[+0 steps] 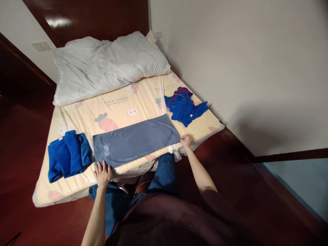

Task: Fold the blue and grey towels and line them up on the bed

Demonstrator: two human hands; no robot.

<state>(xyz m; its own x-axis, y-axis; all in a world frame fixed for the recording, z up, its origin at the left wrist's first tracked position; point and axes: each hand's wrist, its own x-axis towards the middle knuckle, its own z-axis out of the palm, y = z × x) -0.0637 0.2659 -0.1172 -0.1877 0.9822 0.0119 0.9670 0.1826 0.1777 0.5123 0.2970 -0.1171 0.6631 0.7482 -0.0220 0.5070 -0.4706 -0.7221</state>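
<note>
A grey-blue towel (135,141) with small white lettering lies flat and stretched out along the near side of the bed. My left hand (103,173) rests on its near left corner, fingers spread. At the near right corner my right hand (186,140) has its fingers closed on the towel's edge. Folded blue cloths (69,153) lie in a stack left of the towel. Beyond its right end sits a crumpled heap of blue cloth (183,107), with a purple piece (183,91) at the back.
The bed (118,102) has a yellow sheet printed with carrots and rabbits. A large white pillow (107,66) lies across its far end, before a dark headboard (102,20). A pale wall (243,68) stands to the right. My legs are against the bed's near edge.
</note>
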